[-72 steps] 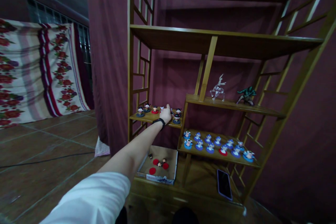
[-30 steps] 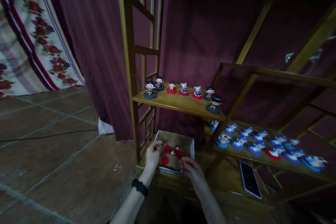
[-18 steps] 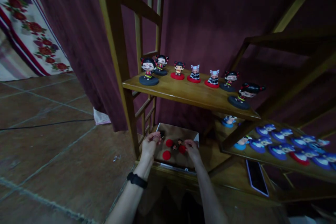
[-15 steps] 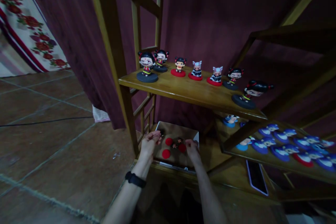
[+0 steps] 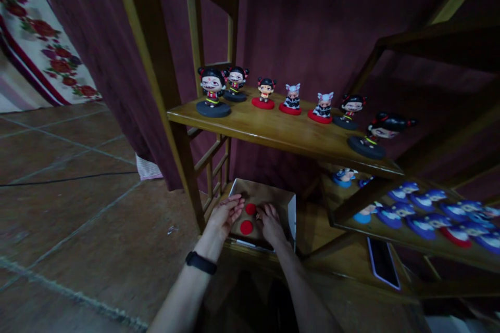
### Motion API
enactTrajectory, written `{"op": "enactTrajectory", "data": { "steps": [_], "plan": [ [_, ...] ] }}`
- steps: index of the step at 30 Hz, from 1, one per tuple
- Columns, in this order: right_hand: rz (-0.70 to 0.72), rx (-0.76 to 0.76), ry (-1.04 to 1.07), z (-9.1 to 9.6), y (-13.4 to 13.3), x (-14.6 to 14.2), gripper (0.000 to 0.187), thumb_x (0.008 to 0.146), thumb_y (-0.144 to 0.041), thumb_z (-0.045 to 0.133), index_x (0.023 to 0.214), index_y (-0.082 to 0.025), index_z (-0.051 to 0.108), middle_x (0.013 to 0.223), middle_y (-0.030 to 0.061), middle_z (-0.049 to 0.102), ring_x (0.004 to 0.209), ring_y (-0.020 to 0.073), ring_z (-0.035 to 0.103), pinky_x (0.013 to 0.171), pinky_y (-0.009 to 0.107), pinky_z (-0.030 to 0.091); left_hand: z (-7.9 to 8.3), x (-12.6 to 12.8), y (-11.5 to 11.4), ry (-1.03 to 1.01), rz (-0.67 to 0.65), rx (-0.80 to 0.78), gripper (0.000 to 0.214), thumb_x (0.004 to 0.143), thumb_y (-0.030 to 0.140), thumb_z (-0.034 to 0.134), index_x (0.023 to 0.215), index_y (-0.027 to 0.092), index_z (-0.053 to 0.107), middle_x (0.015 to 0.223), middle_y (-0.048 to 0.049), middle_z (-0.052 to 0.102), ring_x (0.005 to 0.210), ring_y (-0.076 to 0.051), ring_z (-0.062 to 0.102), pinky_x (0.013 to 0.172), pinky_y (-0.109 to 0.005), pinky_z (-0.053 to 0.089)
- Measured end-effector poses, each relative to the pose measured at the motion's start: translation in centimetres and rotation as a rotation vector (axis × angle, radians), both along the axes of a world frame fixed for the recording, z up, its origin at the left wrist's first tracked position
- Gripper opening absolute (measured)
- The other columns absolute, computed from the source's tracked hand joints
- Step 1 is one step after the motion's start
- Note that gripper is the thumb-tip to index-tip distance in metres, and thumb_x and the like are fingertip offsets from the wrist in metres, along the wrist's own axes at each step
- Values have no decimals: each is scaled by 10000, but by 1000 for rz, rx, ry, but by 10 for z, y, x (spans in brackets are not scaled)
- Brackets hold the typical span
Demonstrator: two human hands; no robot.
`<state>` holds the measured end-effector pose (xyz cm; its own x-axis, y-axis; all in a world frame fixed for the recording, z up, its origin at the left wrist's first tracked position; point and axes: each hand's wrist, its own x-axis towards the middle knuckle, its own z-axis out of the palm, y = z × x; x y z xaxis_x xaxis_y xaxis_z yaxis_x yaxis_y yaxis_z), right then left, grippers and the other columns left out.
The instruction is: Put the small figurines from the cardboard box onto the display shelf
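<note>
A shallow cardboard box (image 5: 287, 197) with white sides sits on the low shelf. My left hand (image 5: 226, 214) is over its left side, fingers curled and thumb near the index finger. Whatever lies between those fingertips is too small and dark to name. Inside the box my right hand (image 5: 270, 222) reaches down, fingertips closed at a small figurine (image 5: 258, 215) mostly hidden by the fingers. Two red round bases (image 5: 250, 209) lie between my hands, one nearer me. The right hand covers the rest of that area.
Several black-haired and silver-haired figurines (image 5: 292, 98) on round bases stand on the wooden shelf (image 5: 273, 132) above. Blue figurines (image 5: 427, 226) crowd the right shelf. A phone (image 5: 383, 263) lies below it. A shelf post (image 5: 156, 78) rises at left.
My right hand has moved left and down onto the small figurines in the box, covering them and a third red base. The left hand stays nearly in place, its fingers slightly more spread.
</note>
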<state>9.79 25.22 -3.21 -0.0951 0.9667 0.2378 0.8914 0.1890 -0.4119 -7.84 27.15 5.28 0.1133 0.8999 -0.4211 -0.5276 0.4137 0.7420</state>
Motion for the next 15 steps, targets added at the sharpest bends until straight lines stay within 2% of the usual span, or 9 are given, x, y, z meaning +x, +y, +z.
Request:
{"op": "enactTrajectory", "data": {
  "steps": [4,8,10,12,15],
  "plan": [
    [22,0,-29,1,-5,-7,374,766,-92,447,1105,-221,536,1248,72,475,1240,223,303,1024,388,258,-1,-1,0,-9,9,-14,178,735,60,553,891,117,618,813,-85,676,644,-87,629,557,-168,482],
    [-21,-42,124,4,-5,-5,324,731,-60,455,1002,-204,560,1076,81,576,1103,216,460,957,374,336,-4,2,0,28,14,11,178,716,58,561,872,121,618,780,-71,670,613,-78,616,550,-167,470],
    [-122,-94,344,6,-1,-1,251,723,-116,506,948,-209,568,983,68,607,966,209,547,860,361,411,-8,5,1,90,9,41,168,707,70,563,859,118,617,760,-68,666,586,-76,603,531,-168,454],
    [-232,-152,667,10,3,4,213,710,-203,562,923,-213,570,907,45,624,830,192,592,747,348,468,-14,10,2,204,-20,86,152,701,99,566,841,121,619,716,-57,655,551,-82,582,504,-177,429],
    [-267,-227,1230,20,5,12,277,656,-296,644,905,-189,588,846,33,645,730,167,612,664,333,509,-26,17,3,516,-78,188,116,675,141,584,782,143,629,639,-35,628,565,-122,581,526,-211,415]
  ]
}}
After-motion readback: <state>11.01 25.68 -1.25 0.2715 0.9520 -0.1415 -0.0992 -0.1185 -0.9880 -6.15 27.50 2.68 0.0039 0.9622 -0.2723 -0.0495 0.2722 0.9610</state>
